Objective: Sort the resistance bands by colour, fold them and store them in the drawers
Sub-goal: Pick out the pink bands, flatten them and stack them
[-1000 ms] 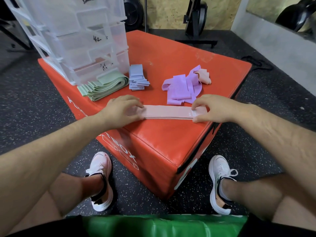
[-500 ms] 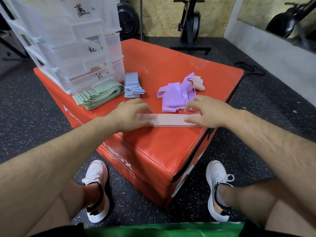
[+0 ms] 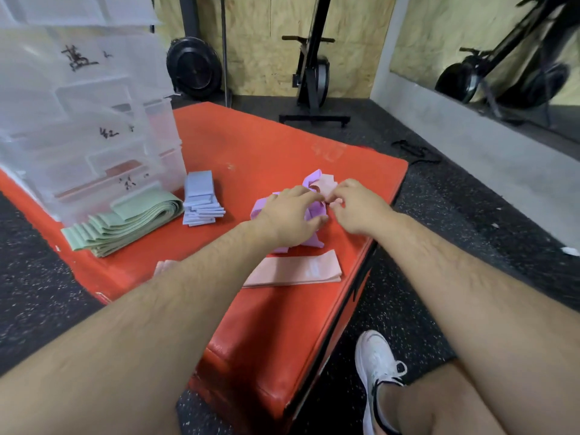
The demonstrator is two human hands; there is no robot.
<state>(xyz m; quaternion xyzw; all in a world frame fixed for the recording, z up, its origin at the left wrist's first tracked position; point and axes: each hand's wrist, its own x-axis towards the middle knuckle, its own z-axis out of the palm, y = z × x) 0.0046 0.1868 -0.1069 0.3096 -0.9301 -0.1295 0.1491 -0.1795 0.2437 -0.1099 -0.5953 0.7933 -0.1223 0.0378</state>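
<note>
A flattened pink band point(image 3: 295, 271) lies on the red box point(image 3: 266, 312) near its front edge, partly under my left forearm. Behind it is a loose pile of purple bands point(image 3: 309, 238) with a second pink band point(image 3: 326, 183) on its far side. My left hand point(image 3: 288, 215) rests on the purple pile, fingers spread. My right hand point(image 3: 354, 205) pinches at the second pink band at the pile's right. Folded green bands point(image 3: 125, 224) and folded blue bands point(image 3: 201, 199) lie in front of the clear plastic drawers point(image 3: 88, 120).
The drawer unit stands on the box's far-left part, its drawers shut and marked with handwriting. Dark rubber gym floor surrounds the box. An exercise machine point(image 3: 314, 76) and a wheel point(image 3: 193, 69) stand by the back wall. My shoe point(image 3: 376, 378) is at the box's right.
Both hands left the flattened pink band at the front and moved back onto the purple pile. The camera tilted up and closer.
</note>
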